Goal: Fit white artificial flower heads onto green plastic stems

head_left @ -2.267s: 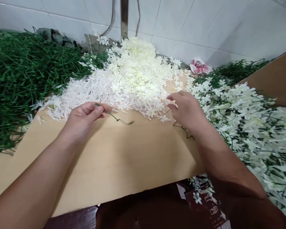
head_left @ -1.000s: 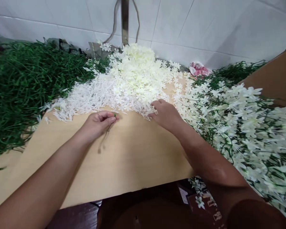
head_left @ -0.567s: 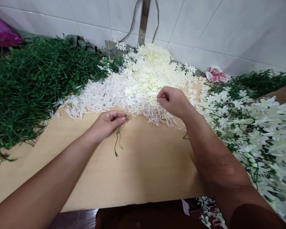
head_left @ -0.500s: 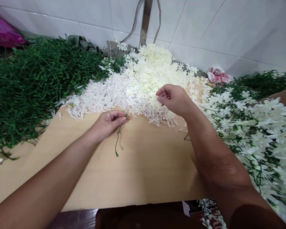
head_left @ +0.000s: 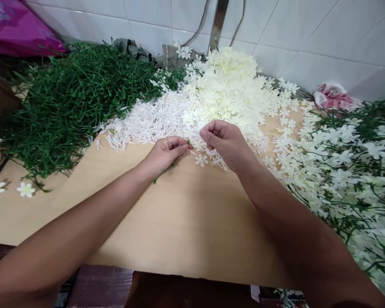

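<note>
My left hand pinches a thin green plastic stem near its upper end, and the stem's tail hangs down toward the cardboard. Close by on the right, my right hand has its thumb and forefinger pressed together at the edge of the piles. Whatever is between those fingertips is too small to make out. Just below them lies a loose white flower. Behind both hands spread a heap of thin white stamen pieces and a taller heap of cream-white petal flowers.
A large pile of green stems fills the left side. Stems with white flowers attached lie heaped on the right. Cardboard covers the work surface. A pink bag, a red-and-white cloth and a tiled wall are behind.
My right hand has drawn back left and down from the petal heap toward my left hand. My left hand still pinches the stem, now tilted lower left. The view has shifted left.
</note>
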{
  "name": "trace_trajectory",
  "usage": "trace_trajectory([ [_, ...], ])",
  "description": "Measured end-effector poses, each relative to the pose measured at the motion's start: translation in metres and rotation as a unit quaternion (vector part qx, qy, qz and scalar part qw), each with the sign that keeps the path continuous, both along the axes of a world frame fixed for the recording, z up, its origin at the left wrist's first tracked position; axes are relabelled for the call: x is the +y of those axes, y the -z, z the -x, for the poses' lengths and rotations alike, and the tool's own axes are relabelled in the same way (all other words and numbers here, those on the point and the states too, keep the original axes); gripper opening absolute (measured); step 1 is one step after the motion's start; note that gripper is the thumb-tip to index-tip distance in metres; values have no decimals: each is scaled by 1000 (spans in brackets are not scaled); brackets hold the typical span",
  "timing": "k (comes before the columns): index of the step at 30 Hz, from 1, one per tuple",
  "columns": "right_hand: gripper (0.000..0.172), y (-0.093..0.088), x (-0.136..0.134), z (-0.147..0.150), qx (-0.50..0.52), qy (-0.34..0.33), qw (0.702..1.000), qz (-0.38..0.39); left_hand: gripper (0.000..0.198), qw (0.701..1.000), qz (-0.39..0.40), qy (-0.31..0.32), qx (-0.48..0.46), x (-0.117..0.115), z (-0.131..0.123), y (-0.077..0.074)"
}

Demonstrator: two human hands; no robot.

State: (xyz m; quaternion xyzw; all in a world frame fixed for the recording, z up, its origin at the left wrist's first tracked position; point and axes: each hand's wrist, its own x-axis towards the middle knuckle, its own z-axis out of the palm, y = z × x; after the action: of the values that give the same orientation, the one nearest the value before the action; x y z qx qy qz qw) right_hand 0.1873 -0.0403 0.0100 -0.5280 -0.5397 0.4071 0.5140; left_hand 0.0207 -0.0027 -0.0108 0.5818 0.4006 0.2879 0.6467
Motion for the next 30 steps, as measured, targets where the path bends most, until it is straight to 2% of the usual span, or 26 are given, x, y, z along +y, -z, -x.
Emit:
trace_trajectory([
  [3, 37, 10, -1, 3, 47, -21, 998, 27, 18, 1000, -18, 9, -2, 1, -4, 1],
  [6, 34, 14, 0, -1, 38, -20, 999, 30, 23, 1000, -29, 10, -4, 3, -1, 5],
  [9, 27, 11, 3, -11, 42, -5, 999, 14, 31, 998, -35, 52, 6, 5, 6, 8],
  [10, 24, 10, 4, -15, 45, 2, 999, 7, 34, 995, -54, 76, 17, 5, 8, 8],
  [12, 18, 6, 5, -22, 42, 9, 999, 0, 36, 982, -141, 110, 57, 6, 10, 9],
  [13, 16, 5, 5, -25, 36, 9, 999, -2, 35, 970, -204, 104, 80, 6, 10, 9],
  [15, 14, 2, 4, -29, 26, 0, 1000, 0, 28, 937, -323, 52, 124, 5, 7, 10],
  [17, 15, 0, 4, -30, 19, -13, 1000, 1, 25, 901, -404, -2, 155, 1, 3, 10],
  [18, 15, 0, 3, -29, 17, -20, 1000, 2, 26, 883, -437, -5, 170, -2, 0, 10],
  [22, 20, 0, 3, -26, 12, -36, 999, 5, 27, 784, -549, 98, 274, -15, -12, 13],
  [24, 23, 1, 3, -26, 13, -40, 999, 7, 27, 761, -555, 118, 316, -17, -16, 16],
  [26, 26, 2, 2, -26, 15, -48, 999, 9, 24, 784, -527, 101, 311, -15, -18, 18],
  [28, 29, 3, 2, -25, 21, -56, 998, 7, 18, 841, -473, 57, 257, -11, -16, 16],
  [30, 30, 4, 1, -23, 28, -57, 998, -5, 14, 905, -386, -10, 178, -7, -13, 9],
])
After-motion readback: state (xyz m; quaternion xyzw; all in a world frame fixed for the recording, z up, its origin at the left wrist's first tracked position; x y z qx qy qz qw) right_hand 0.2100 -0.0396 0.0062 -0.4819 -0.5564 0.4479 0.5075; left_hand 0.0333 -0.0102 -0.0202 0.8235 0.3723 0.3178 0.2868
